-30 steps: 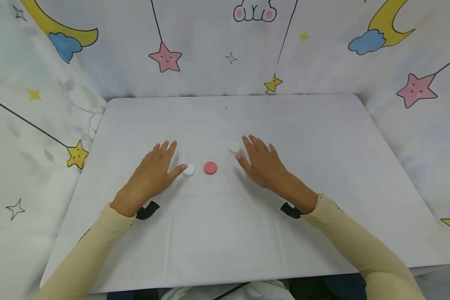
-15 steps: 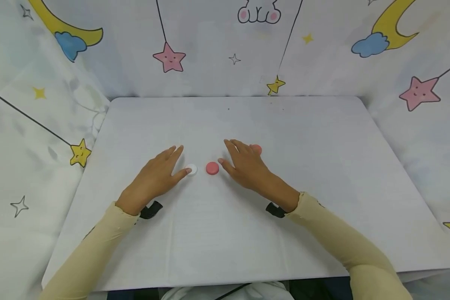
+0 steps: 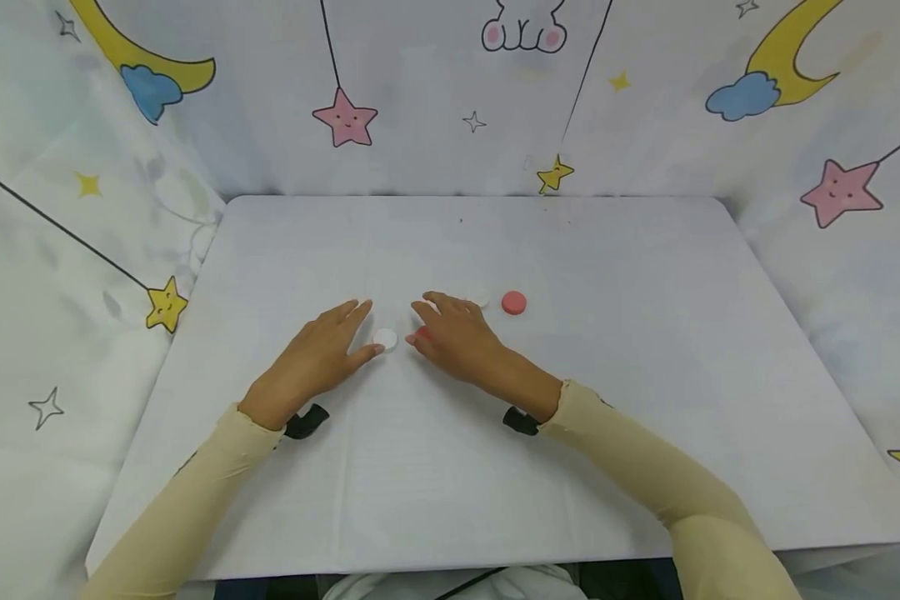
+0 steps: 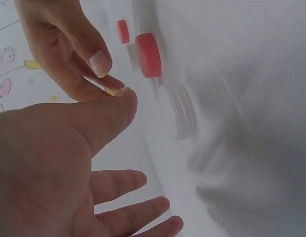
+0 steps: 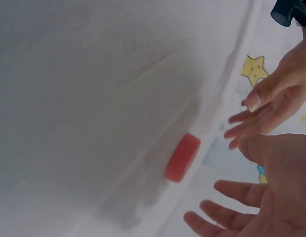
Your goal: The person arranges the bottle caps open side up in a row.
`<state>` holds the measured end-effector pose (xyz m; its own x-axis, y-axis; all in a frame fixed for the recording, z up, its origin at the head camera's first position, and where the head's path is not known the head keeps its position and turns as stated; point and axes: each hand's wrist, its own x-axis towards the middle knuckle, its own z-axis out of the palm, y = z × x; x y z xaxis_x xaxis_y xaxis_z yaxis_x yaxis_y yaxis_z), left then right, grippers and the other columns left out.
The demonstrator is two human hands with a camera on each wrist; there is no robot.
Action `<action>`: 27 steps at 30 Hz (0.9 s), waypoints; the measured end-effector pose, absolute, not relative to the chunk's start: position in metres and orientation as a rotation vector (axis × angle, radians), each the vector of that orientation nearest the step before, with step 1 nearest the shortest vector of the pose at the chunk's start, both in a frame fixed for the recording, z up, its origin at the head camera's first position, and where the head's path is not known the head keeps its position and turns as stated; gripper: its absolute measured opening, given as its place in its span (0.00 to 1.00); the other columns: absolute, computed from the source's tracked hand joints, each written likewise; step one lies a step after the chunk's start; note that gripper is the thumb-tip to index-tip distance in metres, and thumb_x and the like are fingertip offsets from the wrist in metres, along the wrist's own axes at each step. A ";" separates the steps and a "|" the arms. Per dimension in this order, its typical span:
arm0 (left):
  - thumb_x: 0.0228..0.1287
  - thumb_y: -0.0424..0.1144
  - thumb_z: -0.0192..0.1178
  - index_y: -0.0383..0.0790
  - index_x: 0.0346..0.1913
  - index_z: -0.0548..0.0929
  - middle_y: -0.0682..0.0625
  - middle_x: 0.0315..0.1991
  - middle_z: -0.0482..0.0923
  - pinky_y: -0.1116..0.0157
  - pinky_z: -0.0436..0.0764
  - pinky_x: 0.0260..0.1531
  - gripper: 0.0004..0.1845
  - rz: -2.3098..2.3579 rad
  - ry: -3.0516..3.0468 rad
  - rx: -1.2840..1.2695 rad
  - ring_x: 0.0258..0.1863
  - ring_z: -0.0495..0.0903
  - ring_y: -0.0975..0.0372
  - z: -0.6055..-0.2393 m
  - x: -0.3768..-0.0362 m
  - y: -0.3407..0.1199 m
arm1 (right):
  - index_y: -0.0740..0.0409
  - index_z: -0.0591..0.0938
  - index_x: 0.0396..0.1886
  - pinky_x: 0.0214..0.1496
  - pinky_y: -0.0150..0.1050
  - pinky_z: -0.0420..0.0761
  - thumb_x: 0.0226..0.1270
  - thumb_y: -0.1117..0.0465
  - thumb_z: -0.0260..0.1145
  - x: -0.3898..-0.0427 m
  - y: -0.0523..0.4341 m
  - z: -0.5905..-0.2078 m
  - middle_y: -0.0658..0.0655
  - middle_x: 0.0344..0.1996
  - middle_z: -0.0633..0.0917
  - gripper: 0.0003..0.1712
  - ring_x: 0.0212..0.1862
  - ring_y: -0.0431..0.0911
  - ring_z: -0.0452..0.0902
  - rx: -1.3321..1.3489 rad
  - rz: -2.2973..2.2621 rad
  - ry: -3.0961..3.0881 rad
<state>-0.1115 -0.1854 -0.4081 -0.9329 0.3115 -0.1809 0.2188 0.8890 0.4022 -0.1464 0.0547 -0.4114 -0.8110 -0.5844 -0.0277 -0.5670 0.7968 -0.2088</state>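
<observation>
My left hand (image 3: 311, 362) hovers over the white table with its fingers spread and thumb out. A white bottle cap (image 3: 386, 339) lies by that thumb; in the left wrist view the white cap (image 4: 182, 112) stands apart from the fingers. Over a red cap (image 3: 423, 332), partly hidden in the head view, is my right hand (image 3: 457, 337). The right wrist view has this red cap (image 5: 183, 158) on the cloth, with a gap to the relaxed, empty fingers. Behind the right hand shows part of a second white cap (image 3: 480, 297). Beside it lies another red cap (image 3: 513, 302).
A white cloth covers the table (image 3: 645, 350). Its back edge meets a curtain (image 3: 420, 83) printed with stars and moons, which also hangs at both sides. Each wrist carries a black strap mount (image 3: 306, 422).
My right hand has moved left, from beside the rear white cap to over the front red cap. The rear red cap has come into view. The left hand has hardly shifted.
</observation>
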 end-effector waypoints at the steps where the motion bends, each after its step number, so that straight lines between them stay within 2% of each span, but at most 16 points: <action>1: 0.80 0.54 0.58 0.37 0.84 0.57 0.33 0.82 0.56 0.36 0.60 0.76 0.41 0.554 2.817 0.408 0.80 0.58 0.37 -0.409 -0.112 -0.185 | 0.55 0.72 0.77 0.76 0.62 0.69 0.81 0.44 0.62 -0.147 0.052 -0.412 0.61 0.75 0.72 0.33 0.76 0.58 0.69 -0.932 -0.294 2.882; 19: 0.77 0.49 0.64 0.33 0.76 0.71 0.32 0.80 0.60 0.36 0.67 0.72 0.34 0.480 2.858 0.493 0.78 0.63 0.38 -0.412 -0.113 -0.181 | 0.48 0.78 0.72 0.74 0.58 0.72 0.75 0.46 0.70 -0.146 0.022 -0.415 0.58 0.75 0.73 0.30 0.77 0.54 0.69 -1.029 -0.176 2.820; 27: 0.74 0.46 0.67 0.33 0.69 0.77 0.32 0.78 0.63 0.36 0.69 0.70 0.28 0.495 2.876 0.513 0.76 0.66 0.38 -0.414 -0.116 -0.180 | 0.49 0.79 0.70 0.75 0.57 0.71 0.74 0.47 0.72 -0.146 0.016 -0.416 0.58 0.74 0.75 0.29 0.76 0.55 0.70 -1.039 -0.158 2.832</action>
<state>-0.1157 -0.1797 -0.4142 -0.9246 0.3633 -0.1148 0.3040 0.8850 0.3527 -0.1465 0.0160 -0.4160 -0.7571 -0.6487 -0.0772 -0.6361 0.7589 -0.1395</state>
